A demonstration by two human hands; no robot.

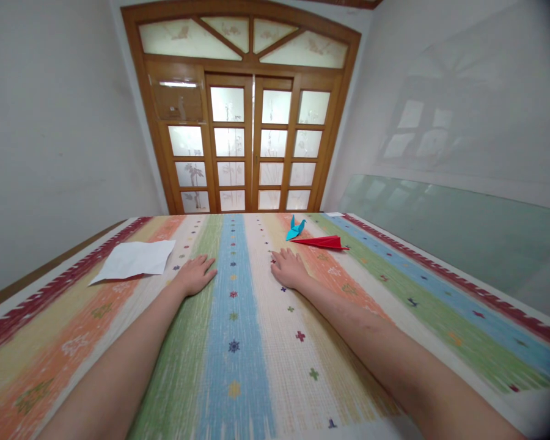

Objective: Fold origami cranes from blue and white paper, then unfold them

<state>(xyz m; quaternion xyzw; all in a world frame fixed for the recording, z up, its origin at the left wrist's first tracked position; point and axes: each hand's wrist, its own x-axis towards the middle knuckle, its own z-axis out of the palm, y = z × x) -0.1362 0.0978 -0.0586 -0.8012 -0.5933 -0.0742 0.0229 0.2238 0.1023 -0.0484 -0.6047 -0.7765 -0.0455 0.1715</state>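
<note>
Forearms lead to flat hands; red paper plane (321,242) lies crosswise, nose left.

I see a table under a striped, multicoloured woven cloth (238,342). On it: white paper sheets (135,260) at left, a blue folded-paper crane (295,228) and red paper plane (321,242) right of centre.

Single head-worn view, looking forward and down along striped cloth-covered table (238,366); near edge close below camera, far edge toward wooden glazed door (252,140), facing camera.
</note>
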